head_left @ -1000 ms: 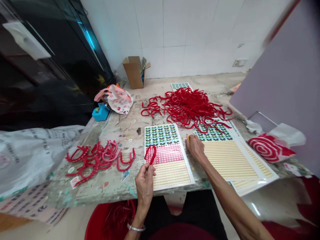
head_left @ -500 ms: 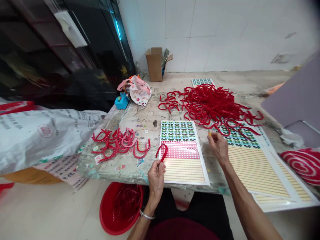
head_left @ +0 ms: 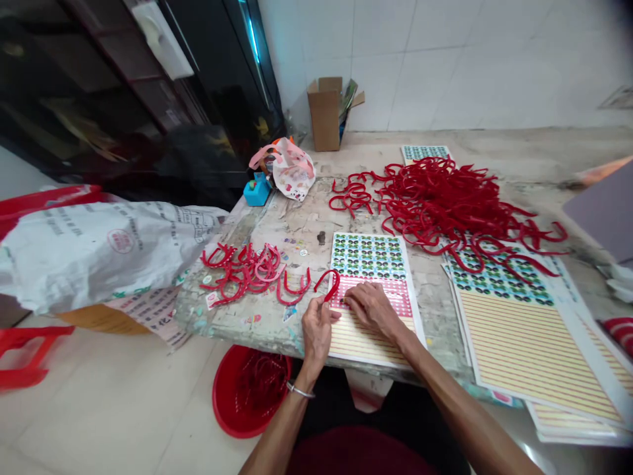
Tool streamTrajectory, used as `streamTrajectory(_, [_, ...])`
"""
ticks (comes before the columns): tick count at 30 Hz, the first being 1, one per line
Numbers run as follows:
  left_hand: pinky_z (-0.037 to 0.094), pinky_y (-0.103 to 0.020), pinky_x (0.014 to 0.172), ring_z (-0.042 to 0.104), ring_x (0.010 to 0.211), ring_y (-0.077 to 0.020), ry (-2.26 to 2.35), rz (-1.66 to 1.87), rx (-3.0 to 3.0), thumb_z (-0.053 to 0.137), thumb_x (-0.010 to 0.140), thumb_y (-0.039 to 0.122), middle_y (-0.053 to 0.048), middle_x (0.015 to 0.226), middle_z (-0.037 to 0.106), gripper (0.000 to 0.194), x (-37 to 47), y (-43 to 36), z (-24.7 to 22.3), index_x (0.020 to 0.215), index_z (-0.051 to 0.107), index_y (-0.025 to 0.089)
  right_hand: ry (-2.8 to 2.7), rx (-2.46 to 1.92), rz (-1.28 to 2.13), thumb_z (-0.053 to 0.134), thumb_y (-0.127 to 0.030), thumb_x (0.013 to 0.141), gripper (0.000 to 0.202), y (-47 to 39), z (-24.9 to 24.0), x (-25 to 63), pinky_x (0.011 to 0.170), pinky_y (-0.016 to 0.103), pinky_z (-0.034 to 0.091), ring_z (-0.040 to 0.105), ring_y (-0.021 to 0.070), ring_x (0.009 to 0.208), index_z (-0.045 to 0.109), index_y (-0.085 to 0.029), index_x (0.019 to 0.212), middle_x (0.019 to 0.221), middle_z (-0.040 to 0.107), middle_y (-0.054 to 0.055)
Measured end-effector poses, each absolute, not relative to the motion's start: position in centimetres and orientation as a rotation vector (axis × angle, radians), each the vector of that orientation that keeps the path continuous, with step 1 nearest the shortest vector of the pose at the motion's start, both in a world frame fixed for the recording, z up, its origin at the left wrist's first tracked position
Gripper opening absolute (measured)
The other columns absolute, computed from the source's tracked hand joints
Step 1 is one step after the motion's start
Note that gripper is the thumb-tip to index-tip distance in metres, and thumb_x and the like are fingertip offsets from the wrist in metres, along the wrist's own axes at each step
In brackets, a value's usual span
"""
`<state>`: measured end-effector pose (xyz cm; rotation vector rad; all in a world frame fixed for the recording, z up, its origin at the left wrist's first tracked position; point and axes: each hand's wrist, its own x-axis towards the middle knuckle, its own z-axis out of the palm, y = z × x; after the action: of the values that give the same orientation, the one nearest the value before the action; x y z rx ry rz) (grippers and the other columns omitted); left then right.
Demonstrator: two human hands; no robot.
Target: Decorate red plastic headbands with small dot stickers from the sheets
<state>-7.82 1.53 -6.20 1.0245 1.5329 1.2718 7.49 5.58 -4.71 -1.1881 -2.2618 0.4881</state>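
Red curved strip [head_left: 337, 282]: you hold it by its lower end, pinched between the thumb and fingers of your left hand [head_left: 317, 326], over the left edge of the patterned sheet [head_left: 368, 256]. Its long axis runs up from your fingertips, away from you and slightly right; the bend is at the far end, and the free leg curls back toward your left. Your right hand [head_left: 373, 309] is just right of the strip, over the sheet's pink band, fingers drawn together on something small and dark, probably, though it is too small to name. The left hand is the nearer one, touching the strip; the right fingertips lie close by, seemingly apart from it.

Left of your hands, a loose group of red and pink strips [head_left: 236, 272] lies on the worn surface [head_left: 297, 227]. Beyond and to the right is the big red heap [head_left: 445, 198], partly over more sheets [head_left: 534, 336]. Below the near edge is a red basket [head_left: 221, 408] with strips inside. Farther off are a blue holder [head_left: 256, 192], a pale pouch [head_left: 295, 173] and a cardboard box [head_left: 324, 120] near the wall.
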Motion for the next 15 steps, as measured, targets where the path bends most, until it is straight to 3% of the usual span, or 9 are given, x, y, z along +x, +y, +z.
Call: streamTrajectory(15, [0.051,-0.026,0.057,0.062,0.052,-0.0149,1.546,1.239,1.049,0.048,0.083,0.034,0.001,0.056,0.064,0.024,-7.96,1.39,-6.29,0.095,0.057,0.015,-2.424,-1.128,0.339,0.040,-0.023,0.090,0.019,6.23,-5.09,6.41,0.075,0.033,0.027,0.047,0.0198,0.078,0.056,-0.018,0.083,0.078,0.059,0.007])
